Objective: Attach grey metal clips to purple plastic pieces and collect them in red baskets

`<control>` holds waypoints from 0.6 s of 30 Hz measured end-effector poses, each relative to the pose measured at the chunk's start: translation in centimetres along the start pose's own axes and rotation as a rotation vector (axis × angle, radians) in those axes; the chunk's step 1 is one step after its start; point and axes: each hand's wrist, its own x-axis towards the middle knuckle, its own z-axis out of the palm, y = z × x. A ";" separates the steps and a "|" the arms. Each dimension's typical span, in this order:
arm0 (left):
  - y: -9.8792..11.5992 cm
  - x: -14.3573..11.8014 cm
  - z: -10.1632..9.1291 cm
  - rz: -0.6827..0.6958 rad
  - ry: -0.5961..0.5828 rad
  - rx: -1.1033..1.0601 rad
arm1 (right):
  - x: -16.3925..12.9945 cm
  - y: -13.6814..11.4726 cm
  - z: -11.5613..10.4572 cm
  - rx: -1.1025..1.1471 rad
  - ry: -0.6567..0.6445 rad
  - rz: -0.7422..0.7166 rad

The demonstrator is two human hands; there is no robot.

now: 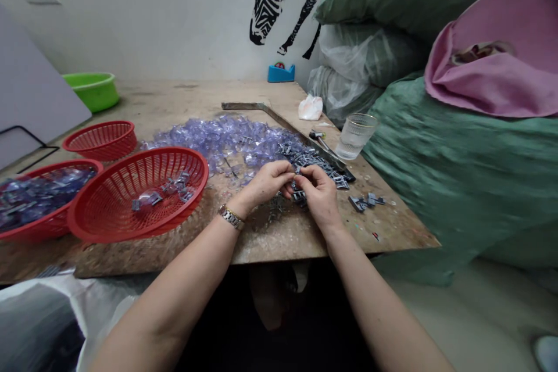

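Observation:
My left hand (271,180) and my right hand (319,189) meet over the table, fingertips almost touching. Both have their fingers pinched together around something small that the fingers mostly hide. Just behind and beneath them lies a heap of small grey plastic parts (325,164). Beyond my left hand spreads a pile of clear purple-tinted plastic pieces (226,133). Several grey parts (366,202) lie apart to the right of my right hand. On the left, a red basket (108,224) holds a few grey and clear pieces.
A fuller red basket (47,222), a third red basket (102,133) and a green basin (98,93) stand left. A bent metal strip (279,119) borders the pile. A glass (354,138) stands near the right edge, beside green sacks (462,180). A blue tape dispenser (281,74) sits behind.

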 end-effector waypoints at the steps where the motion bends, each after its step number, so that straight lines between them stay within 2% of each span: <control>1: 0.0 0.0 0.0 0.015 -0.006 0.002 | 0.0 0.0 0.0 0.008 0.000 0.008; 4: 0.0 0.0 0.0 0.049 -0.011 0.002 | 0.0 -0.1 0.1 -0.013 0.011 -0.002; 10: 0.0 0.1 0.2 0.044 0.053 -0.094 | 0.0 -0.1 0.0 -0.133 0.083 -0.159; 18: -0.4 0.1 -0.4 0.036 0.023 -0.124 | -0.1 0.1 -0.1 -0.273 0.086 -0.240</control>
